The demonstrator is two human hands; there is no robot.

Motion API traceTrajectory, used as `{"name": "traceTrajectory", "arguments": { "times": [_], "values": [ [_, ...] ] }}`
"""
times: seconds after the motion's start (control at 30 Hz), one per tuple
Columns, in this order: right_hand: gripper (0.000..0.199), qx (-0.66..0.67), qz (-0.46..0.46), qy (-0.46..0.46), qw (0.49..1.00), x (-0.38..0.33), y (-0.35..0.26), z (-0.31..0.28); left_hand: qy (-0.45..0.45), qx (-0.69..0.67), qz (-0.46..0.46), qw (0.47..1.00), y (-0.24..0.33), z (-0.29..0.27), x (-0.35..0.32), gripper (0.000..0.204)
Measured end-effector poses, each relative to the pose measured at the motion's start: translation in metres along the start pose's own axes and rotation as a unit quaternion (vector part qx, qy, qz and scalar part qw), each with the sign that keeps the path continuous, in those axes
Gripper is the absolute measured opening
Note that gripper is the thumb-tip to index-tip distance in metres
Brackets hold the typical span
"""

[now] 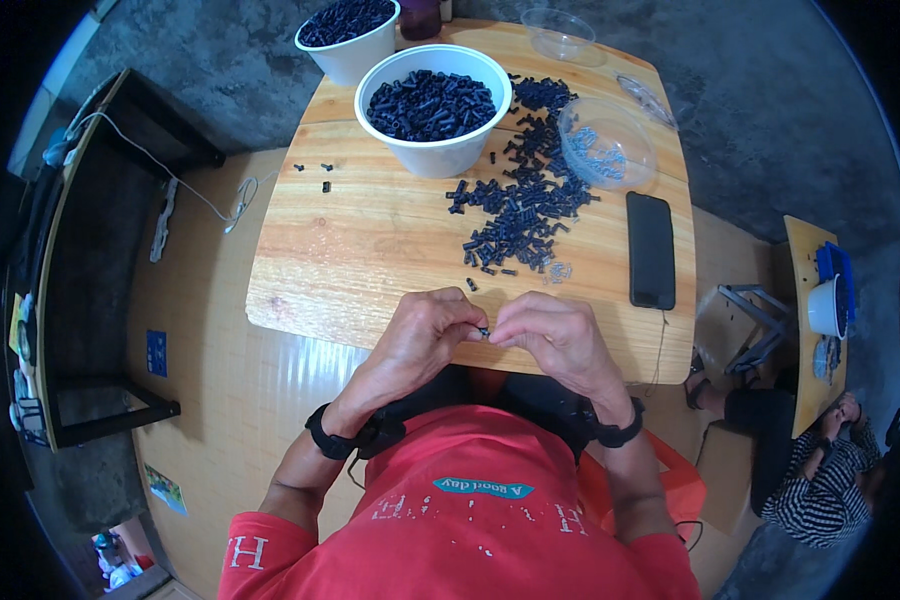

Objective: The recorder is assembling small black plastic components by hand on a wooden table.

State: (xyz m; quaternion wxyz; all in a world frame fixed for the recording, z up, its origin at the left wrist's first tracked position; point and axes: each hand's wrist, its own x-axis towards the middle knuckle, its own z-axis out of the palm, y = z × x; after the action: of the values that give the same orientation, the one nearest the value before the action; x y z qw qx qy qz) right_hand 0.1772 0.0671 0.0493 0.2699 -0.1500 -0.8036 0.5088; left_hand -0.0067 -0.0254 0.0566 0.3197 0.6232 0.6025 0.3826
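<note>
Close to the table's front edge, my left hand (438, 325) pinches a small black plastic piece (484, 332) between thumb and fingers. My right hand (550, 335) meets it there, its fingertips pressed together at the piece's other end; whatever they grip is too small to make out. Just beyond both hands spreads a loose heap of short black tubular pieces (515, 222). A few small clear pieces (558, 271) lie at the heap's near right edge. More clear pieces sit inside a round transparent bowl (630, 150) to the right of the heap.
A white bucket (440, 155) full of black pieces stands behind the heap, with a second white bucket (355, 60) at the back left. A black phone (651, 250) lies on the wooden table (370, 240) at right. Another person (820, 490) sits at far right.
</note>
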Motion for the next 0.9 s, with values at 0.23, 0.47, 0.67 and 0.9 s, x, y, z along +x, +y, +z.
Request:
{"name": "traceTrajectory", "arguments": {
  "times": [0.23,0.47,0.67,0.9],
  "values": [
    [0.012,0.014,0.056,0.062,0.996,-0.014,-0.002,0.009,0.009,-0.116,-0.056,0.992,0.009,-0.001,0.003,0.012],
    [0.010,0.067,0.064,0.183,0.979,-0.022,-0.011,0.007,0.042,-0.260,-0.074,0.962,0.010,0.004,0.004,0.012],
    [0.010,0.030,0.035,0.202,0.978,-0.014,-0.013,0.009,0.037,-0.249,-0.079,0.965,0.007,0.011,0.003,0.011],
    [0.007,-0.037,0.034,0.192,0.980,-0.011,-0.018,0.009,0.050,-0.240,-0.085,0.966,0.008,0.013,0.002,0.010]
  ]
}}
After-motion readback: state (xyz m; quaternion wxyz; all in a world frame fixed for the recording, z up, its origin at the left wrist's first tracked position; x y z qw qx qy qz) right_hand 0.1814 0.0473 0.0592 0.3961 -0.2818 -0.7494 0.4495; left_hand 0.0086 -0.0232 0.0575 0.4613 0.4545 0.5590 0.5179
